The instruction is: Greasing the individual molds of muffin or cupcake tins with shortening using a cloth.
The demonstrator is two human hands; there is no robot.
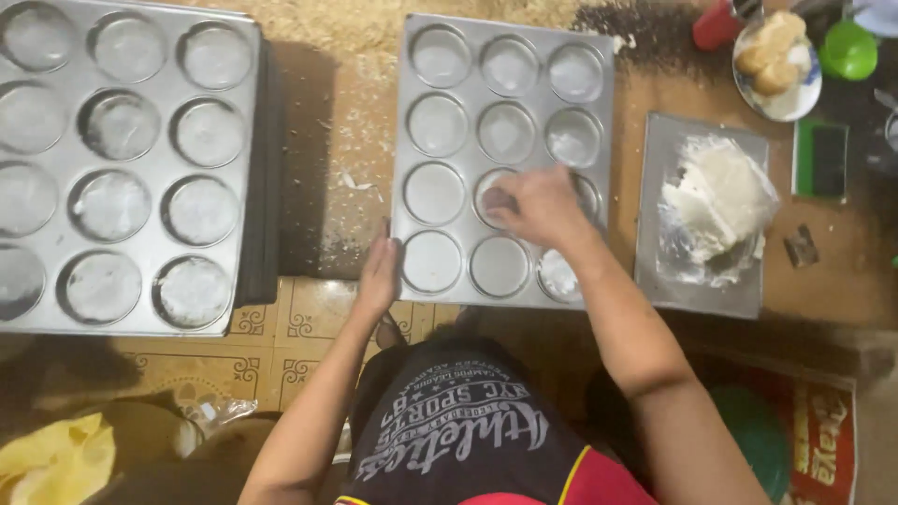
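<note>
Twelve cups in centre muffin tray (pixel 419 140), most look greased; my right hand (pixel 541 204) fingers pinched, smearing middle cup; left hand (pixel 379 274) flat, steadying edge.

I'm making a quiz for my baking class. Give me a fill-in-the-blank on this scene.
1. The right hand reaches into a cup of the ____ tray.
2. The left hand rests on that tray's ____ edge.
3. Each row of that tray has ____ cups.
4. The white fat lies on a flat sheet to the tray's ____.

Missing: muffin; left; three; right
</note>
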